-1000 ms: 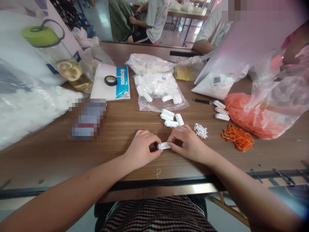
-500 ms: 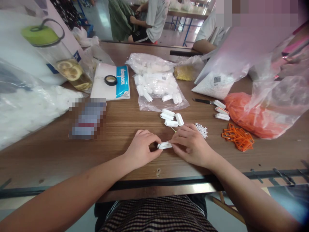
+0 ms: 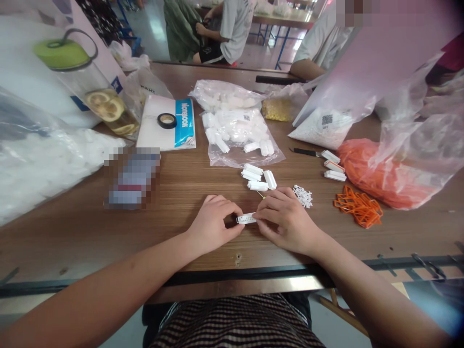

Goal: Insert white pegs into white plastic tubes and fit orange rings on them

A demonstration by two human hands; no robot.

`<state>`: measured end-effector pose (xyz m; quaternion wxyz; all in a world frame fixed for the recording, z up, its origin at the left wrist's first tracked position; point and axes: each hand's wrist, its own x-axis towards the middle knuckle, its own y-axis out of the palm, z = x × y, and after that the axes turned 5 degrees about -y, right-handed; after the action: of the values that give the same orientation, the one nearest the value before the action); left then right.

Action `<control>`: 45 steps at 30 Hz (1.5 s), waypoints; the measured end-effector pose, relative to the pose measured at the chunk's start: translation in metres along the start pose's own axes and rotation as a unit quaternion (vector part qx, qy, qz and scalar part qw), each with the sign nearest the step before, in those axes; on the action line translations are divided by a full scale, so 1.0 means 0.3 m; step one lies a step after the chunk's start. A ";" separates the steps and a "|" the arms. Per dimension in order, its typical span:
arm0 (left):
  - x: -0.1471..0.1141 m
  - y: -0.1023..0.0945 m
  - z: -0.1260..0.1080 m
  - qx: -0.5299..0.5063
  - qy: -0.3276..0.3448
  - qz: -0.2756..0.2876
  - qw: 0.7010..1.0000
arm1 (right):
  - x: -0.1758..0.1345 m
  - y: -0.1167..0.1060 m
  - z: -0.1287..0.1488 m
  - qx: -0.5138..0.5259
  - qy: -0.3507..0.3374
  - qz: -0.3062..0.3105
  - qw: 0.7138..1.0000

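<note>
Between my hands, low over the wooden table (image 3: pixel 174 193), is a white plastic connector housing (image 3: pixel 246 219) with rows of small holes. My left hand (image 3: pixel 213 222) pinches its left end between thumb and fingers. At the other end, the fingers of my right hand (image 3: pixel 284 217) close over the housing and hide that part. A thin yellowish stick (image 3: pixel 260 194) pokes out beside my right fingers; what it belongs to is hidden. Several similar white housings (image 3: pixel 258 185) lie just beyond. Close to my right hand is a small heap of white plastic bits (image 3: pixel 303 196).
Rightward are orange frames (image 3: pixel 358 207), a bag of orange parts (image 3: pixel 384 179), a black-handled knife (image 3: pixel 305 152) and three housings (image 3: pixel 335 176). A bag of white housings (image 3: pixel 239 133) lies ahead. Leftward are a notebook (image 3: pixel 152 135), black tape (image 3: pixel 167 121) and a bottle (image 3: pixel 94 82). People sit beyond.
My right fingers have shifted very slightly along the housing toward its left end. My left hand keeps its grip, and the things on the table lie as before.
</note>
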<state>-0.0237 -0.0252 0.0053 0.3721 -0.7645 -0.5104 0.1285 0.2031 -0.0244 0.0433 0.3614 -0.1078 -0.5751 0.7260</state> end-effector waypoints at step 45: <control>0.000 0.007 0.005 0.007 0.008 -0.006 1.000 | -0.001 0.032 0.002 -0.004 -0.030 -0.063 0.998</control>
<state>-0.0231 -0.0250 0.0028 0.3823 -0.7599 -0.5110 0.1234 0.1991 -0.0256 0.0347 0.3887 -0.0510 -0.5945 0.7020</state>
